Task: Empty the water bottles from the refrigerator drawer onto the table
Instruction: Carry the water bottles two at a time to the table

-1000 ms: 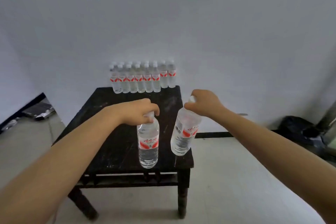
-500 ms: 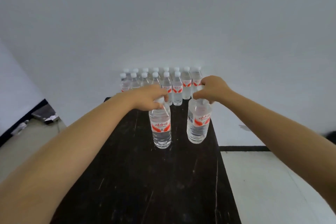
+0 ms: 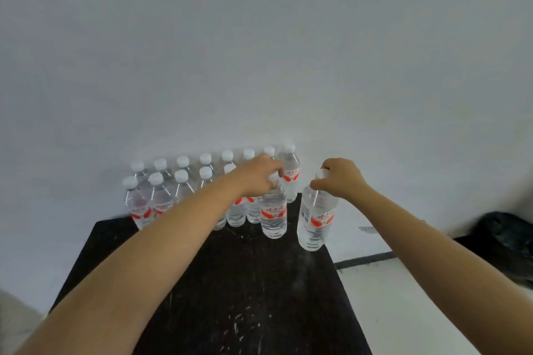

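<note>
Head view: two hands (image 3: 261, 174) (image 3: 340, 180) grip two bottles (image 3: 273, 215) (image 3: 317, 217), one each.

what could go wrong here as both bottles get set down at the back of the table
The bottle in the right hand hangs tilted at the table's right edge; its base looks partly off the top, so released here it may tip to the floor.

The bottle in the left hand comes in tight against the standing rows; a nudge could topple several.

Both are pinched only at the caps, so either might slip.
</note>
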Action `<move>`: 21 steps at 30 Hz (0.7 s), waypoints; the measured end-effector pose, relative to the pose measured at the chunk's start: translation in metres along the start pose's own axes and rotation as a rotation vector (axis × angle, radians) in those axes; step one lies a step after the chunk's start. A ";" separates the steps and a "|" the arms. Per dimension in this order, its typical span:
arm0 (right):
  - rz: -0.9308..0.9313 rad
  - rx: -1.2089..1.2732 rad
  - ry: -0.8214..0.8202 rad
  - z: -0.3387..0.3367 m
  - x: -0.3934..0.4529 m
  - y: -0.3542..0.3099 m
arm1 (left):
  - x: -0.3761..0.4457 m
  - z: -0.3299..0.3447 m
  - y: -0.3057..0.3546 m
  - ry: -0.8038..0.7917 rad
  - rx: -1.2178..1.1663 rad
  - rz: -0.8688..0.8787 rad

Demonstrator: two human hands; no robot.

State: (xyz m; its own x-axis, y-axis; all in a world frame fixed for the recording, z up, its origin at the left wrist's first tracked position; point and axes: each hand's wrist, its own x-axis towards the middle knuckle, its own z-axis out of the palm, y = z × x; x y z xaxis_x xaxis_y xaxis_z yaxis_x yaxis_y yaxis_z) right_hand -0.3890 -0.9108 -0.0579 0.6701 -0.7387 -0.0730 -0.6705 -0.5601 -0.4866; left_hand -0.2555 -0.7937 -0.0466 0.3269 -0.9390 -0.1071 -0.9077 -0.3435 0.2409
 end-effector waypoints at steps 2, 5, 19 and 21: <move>0.010 0.012 0.007 0.005 0.030 0.002 | 0.031 0.005 -0.007 -0.002 -0.031 -0.019; 0.034 0.031 0.002 0.020 0.076 0.009 | 0.077 0.014 -0.018 -0.022 -0.073 -0.051; -0.003 0.147 0.003 0.103 0.212 0.028 | 0.187 0.074 -0.074 -0.037 -0.107 -0.146; -0.033 0.120 0.017 0.107 0.212 0.029 | 0.189 0.077 -0.073 -0.032 -0.059 -0.153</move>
State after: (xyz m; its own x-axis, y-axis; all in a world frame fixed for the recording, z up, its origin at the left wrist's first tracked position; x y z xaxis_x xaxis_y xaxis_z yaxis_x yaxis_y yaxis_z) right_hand -0.2321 -1.0435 -0.1805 0.6849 -0.7275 -0.0408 -0.6045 -0.5360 -0.5894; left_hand -0.1473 -0.9446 -0.1590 0.4510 -0.8747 -0.1771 -0.8306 -0.4840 0.2755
